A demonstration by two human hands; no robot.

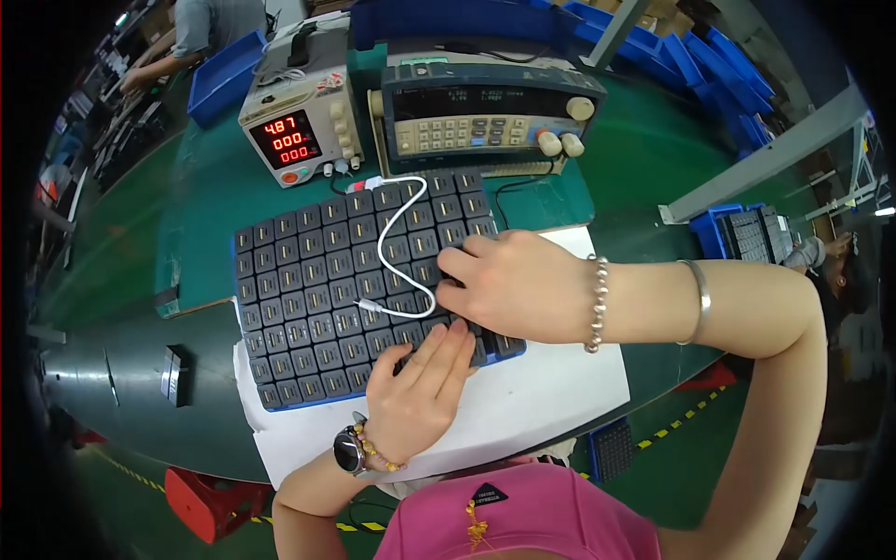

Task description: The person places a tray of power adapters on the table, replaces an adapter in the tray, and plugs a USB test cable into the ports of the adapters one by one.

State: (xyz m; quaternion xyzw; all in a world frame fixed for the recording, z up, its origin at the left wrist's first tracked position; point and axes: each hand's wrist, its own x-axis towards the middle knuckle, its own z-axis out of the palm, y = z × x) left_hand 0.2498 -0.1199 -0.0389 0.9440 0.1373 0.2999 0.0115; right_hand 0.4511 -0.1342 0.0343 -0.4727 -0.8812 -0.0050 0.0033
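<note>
Rows of black USB charger blocks (315, 272) stand packed in a shallow blue tray (308, 405), each with a slot on top. My right hand (513, 285) is over the right side of the rows, fingers curled down against the blocks; what is between its fingertips is hidden. Just below it, my left hand (415, 392) lies with fingers stretched out over the front blocks, its thumb apart and touching the tops. A white cable (382, 245) loops across the blocks, its small plug (370, 305) resting on them left of my right hand.
Behind the tray stand a power supply (297, 112) with red digits and a bench meter (485, 117) with knobs and plugs. White paper (569, 364) lies beneath the tray. A dark block (173, 375) sits at left. Another person's arm (154, 70) shows at upper left.
</note>
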